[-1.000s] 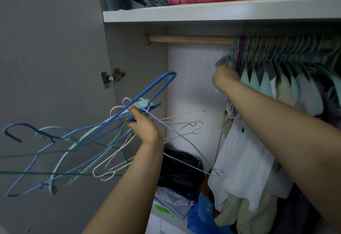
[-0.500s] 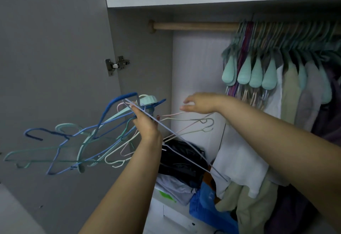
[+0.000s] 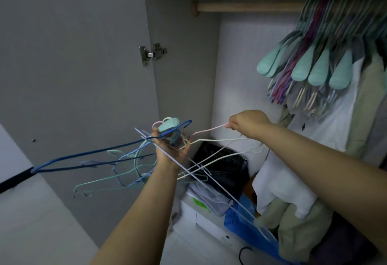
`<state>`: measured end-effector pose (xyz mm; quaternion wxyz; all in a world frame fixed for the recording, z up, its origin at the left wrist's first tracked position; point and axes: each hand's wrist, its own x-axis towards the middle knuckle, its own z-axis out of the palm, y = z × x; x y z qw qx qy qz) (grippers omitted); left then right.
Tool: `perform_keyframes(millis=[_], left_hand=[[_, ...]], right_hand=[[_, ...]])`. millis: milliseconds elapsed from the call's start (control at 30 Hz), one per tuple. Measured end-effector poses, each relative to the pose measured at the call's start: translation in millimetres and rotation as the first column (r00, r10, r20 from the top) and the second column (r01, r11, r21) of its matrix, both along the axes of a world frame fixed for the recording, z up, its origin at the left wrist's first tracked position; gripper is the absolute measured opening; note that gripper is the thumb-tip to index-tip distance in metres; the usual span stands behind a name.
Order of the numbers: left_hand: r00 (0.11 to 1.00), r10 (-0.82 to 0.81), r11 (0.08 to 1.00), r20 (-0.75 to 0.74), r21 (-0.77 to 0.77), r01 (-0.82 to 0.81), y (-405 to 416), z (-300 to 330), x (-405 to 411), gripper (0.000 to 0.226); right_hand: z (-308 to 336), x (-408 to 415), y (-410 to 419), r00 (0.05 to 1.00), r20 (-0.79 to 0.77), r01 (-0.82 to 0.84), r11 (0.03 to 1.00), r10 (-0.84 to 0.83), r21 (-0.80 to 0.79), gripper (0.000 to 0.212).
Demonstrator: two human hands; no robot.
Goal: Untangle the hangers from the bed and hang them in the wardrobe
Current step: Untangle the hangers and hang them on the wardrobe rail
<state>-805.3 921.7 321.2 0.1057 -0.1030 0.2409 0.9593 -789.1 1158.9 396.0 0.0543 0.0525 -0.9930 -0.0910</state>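
Note:
My left hand (image 3: 170,149) grips a tangled bundle of wire hangers (image 3: 117,160) in blue, teal, white and lilac, held in front of the open wardrobe. My right hand (image 3: 248,122) pinches the end of a pale pink hanger (image 3: 209,129) that still runs into the bundle. The wooden rail (image 3: 247,6) crosses the top of the wardrobe. Its left part is bare. Several teal and coloured hangers (image 3: 318,63) hang crowded on its right part.
The grey wardrobe door (image 3: 73,66) stands open on the left, with a metal hinge (image 3: 152,53). Clothes (image 3: 335,122) hang at the right. Below lie a black bag (image 3: 222,168), folded clothes, a blue bag (image 3: 251,229) and a white box.
My right hand came down from the hangers on the rail and took hold of the pale pink hanger in the bundle. The view tilted downward.

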Motion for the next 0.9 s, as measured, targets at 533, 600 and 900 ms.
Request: perform_keyframes(millis=[533, 600, 900], left_hand=[[0.961, -0.263, 0.956, 0.087, -0.112, 0.272, -9.0, -45.6, 6.6, 0.047], [0.946, -0.321, 0.940, 0.054, -0.103, 0.325, -11.3, -44.9, 6.4, 0.058], [0.855, -0.509, 0.859, -0.101, -0.126, 0.497, -14.8, -44.2, 8.4, 0.049]], right_hand=[[-3.8, -10.8, 30.0, 0.985, -0.094, 0.142, 0.989, -0.146, -0.044, 0.045], [-11.4, -10.9, 34.9, 0.977, -0.043, 0.197, 0.966, -0.207, -0.169, 0.053], [-40.4, -27.4, 42.2, 0.970, 0.162, 0.238, 0.843, -0.181, -0.483, 0.033]])
